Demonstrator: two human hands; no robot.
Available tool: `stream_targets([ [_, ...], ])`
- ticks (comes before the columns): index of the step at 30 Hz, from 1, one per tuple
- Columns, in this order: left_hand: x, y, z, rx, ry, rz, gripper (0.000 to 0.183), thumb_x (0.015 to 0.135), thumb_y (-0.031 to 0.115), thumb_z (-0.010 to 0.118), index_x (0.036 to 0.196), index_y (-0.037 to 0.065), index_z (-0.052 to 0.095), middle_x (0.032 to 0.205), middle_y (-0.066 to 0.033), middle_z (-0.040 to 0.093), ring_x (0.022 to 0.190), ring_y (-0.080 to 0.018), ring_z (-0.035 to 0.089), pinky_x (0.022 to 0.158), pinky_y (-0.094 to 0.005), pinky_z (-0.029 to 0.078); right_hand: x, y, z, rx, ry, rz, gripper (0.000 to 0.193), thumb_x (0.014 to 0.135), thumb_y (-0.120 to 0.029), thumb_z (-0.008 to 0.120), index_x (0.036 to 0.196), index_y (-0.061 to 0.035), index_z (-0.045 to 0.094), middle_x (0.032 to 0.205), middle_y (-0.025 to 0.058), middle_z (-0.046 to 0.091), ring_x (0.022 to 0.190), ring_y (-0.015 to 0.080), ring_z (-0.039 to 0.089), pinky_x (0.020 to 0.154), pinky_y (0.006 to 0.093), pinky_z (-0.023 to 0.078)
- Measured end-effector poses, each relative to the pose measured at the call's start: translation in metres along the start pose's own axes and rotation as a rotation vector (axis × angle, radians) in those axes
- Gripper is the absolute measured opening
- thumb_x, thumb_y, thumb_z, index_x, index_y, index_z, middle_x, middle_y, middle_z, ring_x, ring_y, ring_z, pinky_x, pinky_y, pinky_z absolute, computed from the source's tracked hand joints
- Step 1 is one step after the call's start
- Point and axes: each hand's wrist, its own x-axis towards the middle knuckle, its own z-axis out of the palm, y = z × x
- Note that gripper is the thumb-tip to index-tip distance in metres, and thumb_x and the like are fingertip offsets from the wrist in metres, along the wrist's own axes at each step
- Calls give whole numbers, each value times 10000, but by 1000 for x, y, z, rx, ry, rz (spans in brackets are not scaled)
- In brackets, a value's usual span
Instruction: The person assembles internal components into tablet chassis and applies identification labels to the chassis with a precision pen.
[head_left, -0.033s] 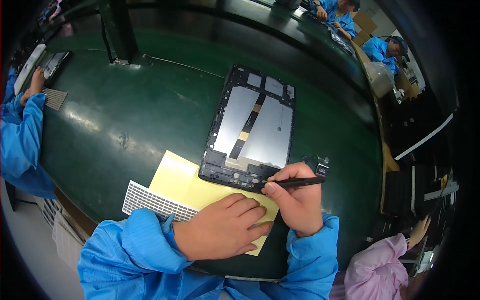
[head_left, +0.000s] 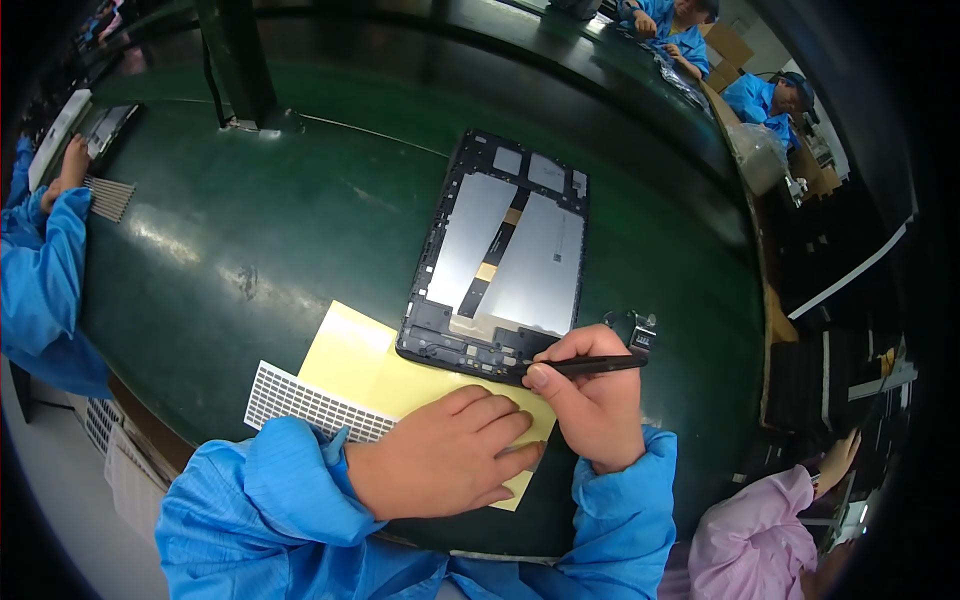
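Note:
My right hand (head_left: 600, 415) pinches black tweezers (head_left: 605, 364) between thumb and fingers. Their tip points left at the near edge of an opened tablet body (head_left: 535, 250), which has a black frame, silver plates and a dark ribbon cable (head_left: 497, 250) running slantwise over them. Palm down, my left hand (head_left: 445, 455) rests on a yellow sheet (head_left: 345, 350), fingers stretched to the right and slightly bent. Partly under its wrist lies a white sheet with a grid of small dark rectangles (head_left: 300, 403). The tablet's near left corner overlaps the yellow sheet.
A small black and silver part (head_left: 640, 335) lies beyond my right hand. On the green table (head_left: 200, 290), a co-worker's blue sleeve (head_left: 50, 260) reaches in at left beside a striped piece (head_left: 110, 197). A dark post (head_left: 237, 65) stands behind. A pink sleeve (head_left: 755, 530) shows at right.

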Motion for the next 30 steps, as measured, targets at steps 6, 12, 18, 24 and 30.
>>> stream_targets([
  [6, -1, -8, -3, -149, 7, -30, 395, 754, 190, 667, 1110, 43, 577, 1093, -105, 540, 1057, -276, 511, 940, -376, 404, -18, -11, -1, 319, 275, -4, 203, 824, 73, 615, 961, -12, 491, 887, 108, 593, 772, 165, 617, 700, 282, 526],
  [12, -3, -22, -4, -461, 54, -58, 398, 609, -119, 579, 992, -27, 526, 1084, -182, 529, 1089, -371, 480, 951, -416, 418, -86, 8, 5, 93, 58, 107, 236, 778, 47, 708, 923, -5, 529, 882, 89, 595, 784, 139, 591, 706, 261, 492],
  [18, -5, -21, -1, -333, 39, -70, 321, 673, -47, 593, 988, -23, 537, 1083, -167, 535, 1090, -351, 492, 949, -399, 431, -91, 12, 13, 43, 31, 120, 188, 813, -11, 705, 923, 4, 552, 882, 74, 585, 786, 107, 547, 695, 244, 465],
  [24, -5, -13, 3, -149, 13, -42, 271, 740, 73, 588, 992, -23, 566, 1056, -145, 550, 1085, -319, 509, 948, -375, 443, -98, 12, 13, 73, 48, 132, 188, 810, -11, 707, 918, 4, 554, 868, 70, 580, 779, 120, 547, 681, 251, 459],
  [30, -3, -11, 1, -103, -7, -44, 276, 738, 84, 591, 992, -23, 574, 1055, -144, 553, 1080, -317, 514, 947, -375, 445, -95, 13, 7, -143, -46, 0, 201, 793, -9, 721, 925, 9, 571, 850, 80, 581, 764, 154, 558, 682, 268, 460],
])
